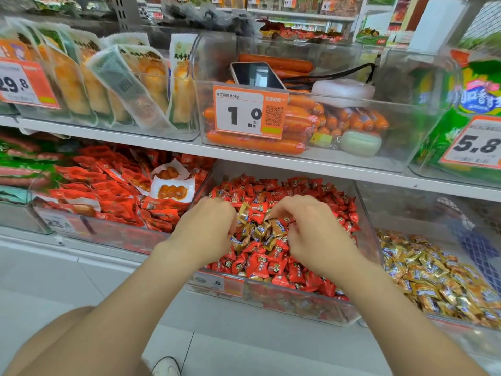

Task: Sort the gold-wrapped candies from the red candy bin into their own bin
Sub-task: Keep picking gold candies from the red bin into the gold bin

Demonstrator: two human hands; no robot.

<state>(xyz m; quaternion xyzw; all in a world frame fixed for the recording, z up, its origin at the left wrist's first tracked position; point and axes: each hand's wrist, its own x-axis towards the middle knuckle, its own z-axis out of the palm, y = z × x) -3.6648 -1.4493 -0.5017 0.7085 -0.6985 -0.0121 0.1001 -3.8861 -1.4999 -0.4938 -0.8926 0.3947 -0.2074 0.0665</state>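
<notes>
Red bin (363,210): gold candies (260,232) between hands (311,229)

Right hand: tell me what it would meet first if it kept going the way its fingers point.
The right hand points left and slightly down, so it would probably first meet the cluster of gold-wrapped candies lying among the red candies, then the left hand. Depth is unclear.

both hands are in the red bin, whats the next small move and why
Probably close the right hand on the gold-wrapped candies clustered between it and the left hand, then carry them right to the gold candy bin; they still sit among red ones.
</notes>
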